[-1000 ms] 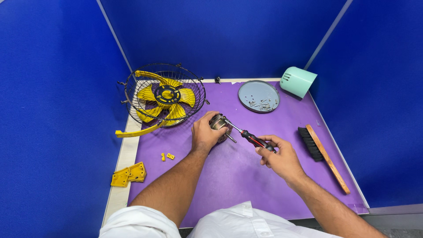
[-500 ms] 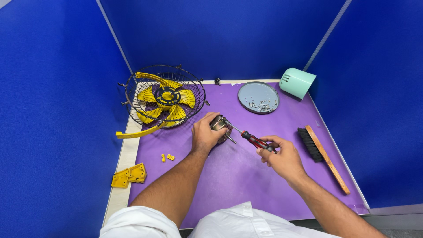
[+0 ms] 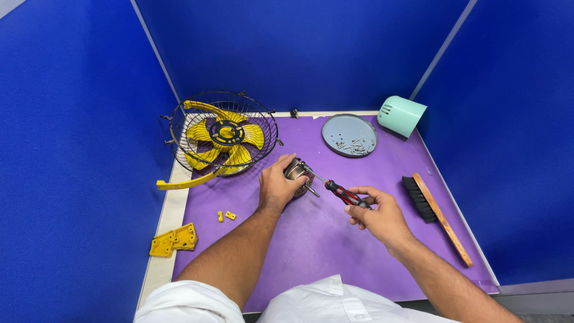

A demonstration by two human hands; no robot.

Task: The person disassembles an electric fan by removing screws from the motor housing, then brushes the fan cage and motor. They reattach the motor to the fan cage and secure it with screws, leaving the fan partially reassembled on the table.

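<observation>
My left hand (image 3: 277, 184) grips a small metal fan motor (image 3: 297, 171) on the purple mat (image 3: 311, 239), its shaft pointing toward me. My right hand (image 3: 376, 214) holds a screwdriver with a red and black handle (image 3: 345, 195); its tip rests against the motor's top. Behind the motor, at the mat's far left, a black wire fan cage (image 3: 222, 131) lies flat with yellow blades inside and a yellow bracket (image 3: 185, 180) beneath it.
A grey round dish (image 3: 350, 135) holding several screws sits at the back, with a mint green plastic cover (image 3: 400, 115) to its right. A wooden brush with black bristles (image 3: 435, 214) lies on the right. Small yellow clips (image 3: 226, 215) and yellow plates (image 3: 174, 239) lie left. Blue partition walls surround the table.
Both hands keep their hold. The screwdriver handle has shifted slightly in my right hand; the motor stays in place.
</observation>
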